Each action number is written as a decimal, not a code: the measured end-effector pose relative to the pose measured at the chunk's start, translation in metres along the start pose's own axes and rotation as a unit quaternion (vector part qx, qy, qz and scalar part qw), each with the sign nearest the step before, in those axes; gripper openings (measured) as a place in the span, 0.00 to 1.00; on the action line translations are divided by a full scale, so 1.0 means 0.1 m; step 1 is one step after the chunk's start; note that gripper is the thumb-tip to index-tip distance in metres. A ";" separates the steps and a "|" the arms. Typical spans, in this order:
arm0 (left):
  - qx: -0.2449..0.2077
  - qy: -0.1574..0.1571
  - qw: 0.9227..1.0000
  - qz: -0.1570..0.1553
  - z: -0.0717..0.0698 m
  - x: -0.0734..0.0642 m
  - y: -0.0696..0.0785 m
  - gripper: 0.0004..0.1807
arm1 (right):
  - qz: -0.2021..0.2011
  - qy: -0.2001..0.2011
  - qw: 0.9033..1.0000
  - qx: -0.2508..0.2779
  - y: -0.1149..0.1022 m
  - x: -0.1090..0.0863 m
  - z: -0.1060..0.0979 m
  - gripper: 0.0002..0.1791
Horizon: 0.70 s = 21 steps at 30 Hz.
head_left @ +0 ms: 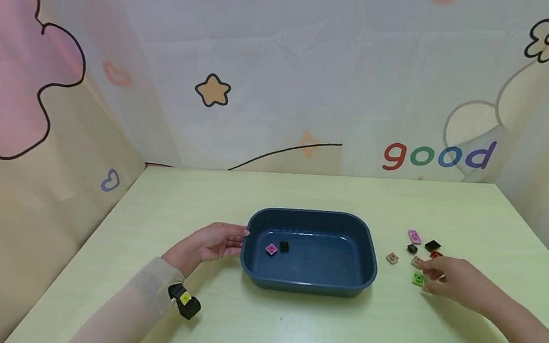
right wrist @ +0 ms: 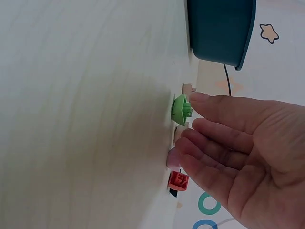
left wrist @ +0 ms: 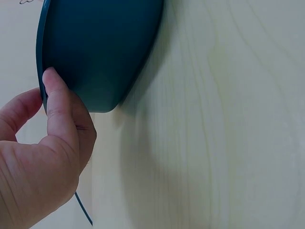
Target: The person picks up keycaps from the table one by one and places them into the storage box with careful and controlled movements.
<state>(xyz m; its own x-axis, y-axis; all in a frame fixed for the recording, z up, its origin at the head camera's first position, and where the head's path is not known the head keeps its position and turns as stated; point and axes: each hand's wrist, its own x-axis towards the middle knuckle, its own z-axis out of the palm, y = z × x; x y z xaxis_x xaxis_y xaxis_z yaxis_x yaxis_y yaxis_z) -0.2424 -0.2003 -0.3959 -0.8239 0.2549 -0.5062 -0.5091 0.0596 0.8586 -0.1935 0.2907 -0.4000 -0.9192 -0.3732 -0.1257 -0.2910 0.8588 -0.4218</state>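
A dark blue rectangular basin (head_left: 303, 287) stands on the table, holding a pink keycap (head_left: 271, 249) and a black keycap (head_left: 284, 246). With thumb and fingers, my left hand (head_left: 211, 242) pinches the basin's left rim; the left wrist view shows the thumb against the outer wall. To the right of the basin, my right hand (head_left: 458, 283) is low over a loose group of keycaps. Its thumb and fingers are spread beside a green keycap (right wrist: 180, 110), and nothing is visibly gripped. A red keycap (right wrist: 178, 180) lies below the fingers in the right wrist view.
Around the right hand lie a long pink keycap (head_left: 414, 237), a black keycap (head_left: 432, 245), a smaller dark piece (head_left: 412, 249) and a beige keycap (head_left: 392, 258). A printed curtain (head_left: 279, 112) hangs behind the pale wooden table (head_left: 241, 326).
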 end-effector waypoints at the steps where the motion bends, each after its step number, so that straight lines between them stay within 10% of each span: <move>1: 0.000 0.000 1.000 0.000 0.00 0.00 0.00 0.22 | 0.002 -0.001 1.000 0.003 0.00 0.01 0.01 0.25; 21: -0.001 0.003 1.000 -0.002 0.01 -0.02 0.01 0.20 | -0.012 0.024 0.999 -0.031 -0.03 0.04 0.11 0.18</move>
<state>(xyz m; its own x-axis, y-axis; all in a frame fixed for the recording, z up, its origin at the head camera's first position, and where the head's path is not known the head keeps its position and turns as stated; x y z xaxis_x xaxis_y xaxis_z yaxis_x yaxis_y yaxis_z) -0.2413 -0.2002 -0.3946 -0.8227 0.2496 -0.5107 -0.5137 0.0582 0.8560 -0.1936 0.2822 -0.4091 -0.9231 -0.3777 -0.0725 -0.3274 0.8707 -0.3671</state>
